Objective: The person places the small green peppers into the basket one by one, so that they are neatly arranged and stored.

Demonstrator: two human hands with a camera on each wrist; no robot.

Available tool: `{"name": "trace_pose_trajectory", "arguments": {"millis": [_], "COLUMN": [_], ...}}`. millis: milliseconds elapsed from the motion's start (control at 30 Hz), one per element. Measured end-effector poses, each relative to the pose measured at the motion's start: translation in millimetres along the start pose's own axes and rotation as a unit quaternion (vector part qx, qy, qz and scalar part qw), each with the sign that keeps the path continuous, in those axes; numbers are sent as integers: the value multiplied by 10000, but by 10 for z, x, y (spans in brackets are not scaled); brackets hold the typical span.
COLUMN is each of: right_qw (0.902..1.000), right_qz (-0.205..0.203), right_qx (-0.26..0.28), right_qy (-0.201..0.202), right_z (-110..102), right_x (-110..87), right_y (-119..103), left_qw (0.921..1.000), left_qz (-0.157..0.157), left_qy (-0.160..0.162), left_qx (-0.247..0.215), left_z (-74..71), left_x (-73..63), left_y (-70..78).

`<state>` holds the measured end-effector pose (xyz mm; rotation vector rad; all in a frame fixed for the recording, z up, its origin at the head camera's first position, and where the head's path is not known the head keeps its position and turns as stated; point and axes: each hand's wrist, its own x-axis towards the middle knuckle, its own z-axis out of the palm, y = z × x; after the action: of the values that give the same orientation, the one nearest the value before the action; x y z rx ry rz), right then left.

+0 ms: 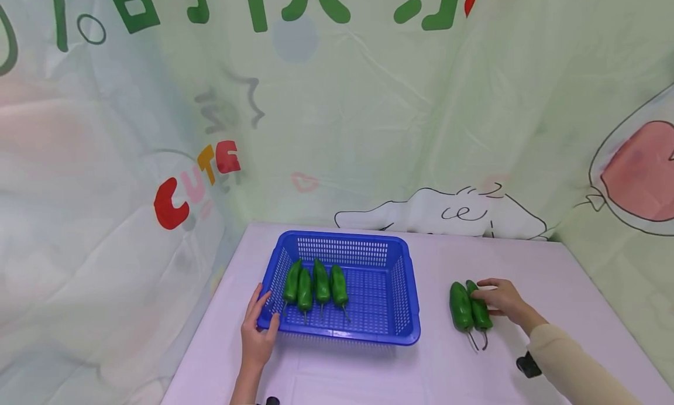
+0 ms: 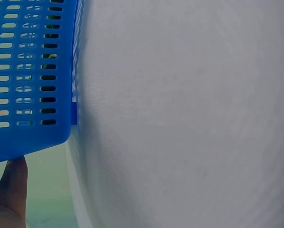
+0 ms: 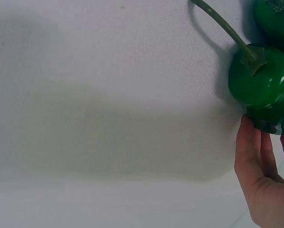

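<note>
A blue plastic basket point(image 1: 363, 336) stands on the table with several green peppers point(image 1: 322, 281) lying side by side in its left half. My left hand point(image 1: 257, 335) holds the basket's near left corner, thumb at the front rim and fingers over the left rim. In the left wrist view, one finger point(image 2: 13, 185) meets the rim of the basket point(image 2: 27, 137). To the right of the basket, two more peppers lie together. My right hand point(image 1: 502, 299) grips the right-hand pepper point(image 1: 481, 315) from its right side. The other pepper point(image 1: 460, 307) lies against it on the left.
The table point(image 1: 342, 376) has a pale cloth. Behind and beside it hang printed curtains point(image 1: 368, 100) with drawings and letters. A small black object point(image 1: 528, 365) shows at the right wrist.
</note>
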<state>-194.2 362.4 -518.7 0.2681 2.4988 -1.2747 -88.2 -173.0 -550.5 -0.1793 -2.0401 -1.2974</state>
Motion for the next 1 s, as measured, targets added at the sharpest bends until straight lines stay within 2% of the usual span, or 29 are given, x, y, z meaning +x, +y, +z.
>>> {"name": "trace_pose_trajectory", "arguments": {"millis": [133, 267, 533, 600, 800, 1000], "right_qw": [10000, 9999, 9999, 9999, 9996, 9994], "right_qz": [-24, -6, 52, 76, 78, -79], "right_qx": [0, 1, 38, 94, 246, 339], "right_qy": [72, 104, 125, 123, 58, 83], "right_z": [-13, -33, -93, -110, -177, -219], "right_x": [-21, -24, -81, -91, -73, -45], "right_y": [-8, -8, -50, -65, -144, -307], "left_qw": [9999, 9999, 9999, 10000, 10000, 9999], "left_qz": [-102, -88, -74, -51, -58, -94], "left_qy": [-82, -108, -55, -50, -22, -74], "left_qx": [26, -50, -84, -56, 14, 9], "left_z": [22, 23, -18, -9, 27, 10], "left_x": [-33, -42, 50, 44, -22, -49], "left_y": [-152, -185, 200, 155, -131, -201]}}
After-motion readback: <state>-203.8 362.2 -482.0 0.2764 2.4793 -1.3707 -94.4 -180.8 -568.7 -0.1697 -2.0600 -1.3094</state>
